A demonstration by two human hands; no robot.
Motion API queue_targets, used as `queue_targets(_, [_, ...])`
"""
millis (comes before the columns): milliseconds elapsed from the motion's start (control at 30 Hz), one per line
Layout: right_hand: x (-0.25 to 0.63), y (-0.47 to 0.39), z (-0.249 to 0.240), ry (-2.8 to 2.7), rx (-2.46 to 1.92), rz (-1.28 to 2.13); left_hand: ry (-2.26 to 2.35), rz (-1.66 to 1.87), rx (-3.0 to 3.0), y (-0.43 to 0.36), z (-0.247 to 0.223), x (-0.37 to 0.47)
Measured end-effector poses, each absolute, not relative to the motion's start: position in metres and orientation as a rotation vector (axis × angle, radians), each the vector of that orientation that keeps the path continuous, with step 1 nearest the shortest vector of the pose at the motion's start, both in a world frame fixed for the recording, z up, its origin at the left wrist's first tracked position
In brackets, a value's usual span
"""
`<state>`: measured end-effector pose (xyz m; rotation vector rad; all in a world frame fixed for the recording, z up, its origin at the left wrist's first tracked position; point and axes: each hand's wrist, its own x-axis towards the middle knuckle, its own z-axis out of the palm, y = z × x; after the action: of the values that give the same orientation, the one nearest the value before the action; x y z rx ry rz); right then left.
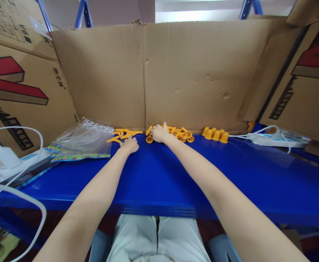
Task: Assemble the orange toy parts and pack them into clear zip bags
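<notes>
My left hand (130, 145) rests at the near edge of a small heap of orange Y-shaped plastic pieces (121, 133), with its fingers bent down against one of them. How firmly they hold it is partly hidden. To the right, my right hand (160, 133) reaches over a pile of orange plastic pieces with round, cup-like ends (182, 134). Its thumb sticks up, apart from the fingers, which lie over the left end of the pile. Farther right stand several orange cup-shaped pieces (216, 135) in a tight group, upside down.
Clear plastic bags (83, 140) with a colourful edge lie left on the blue table (159, 182). A white charger (3, 154) and cables are at far left, a white power strip (278, 139) at right. Cardboard walls (197, 72) enclose the back and sides.
</notes>
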<state>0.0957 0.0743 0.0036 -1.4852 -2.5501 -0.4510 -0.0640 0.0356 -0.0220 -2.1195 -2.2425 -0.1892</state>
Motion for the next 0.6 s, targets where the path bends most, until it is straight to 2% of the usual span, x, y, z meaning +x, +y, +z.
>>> queue_targets(367, [0.104, 0.073, 0.005, -2.483, -1.363, -0.465, -2.274, -0.179, -2.098, 0.036, -0.023, -0.066])
queue_targets(600, [0.175, 0.077, 0.026, -2.053, -1.54, -0.558, -2.257, -0.149, -2.063, 0.037, -0.024, -0.067])
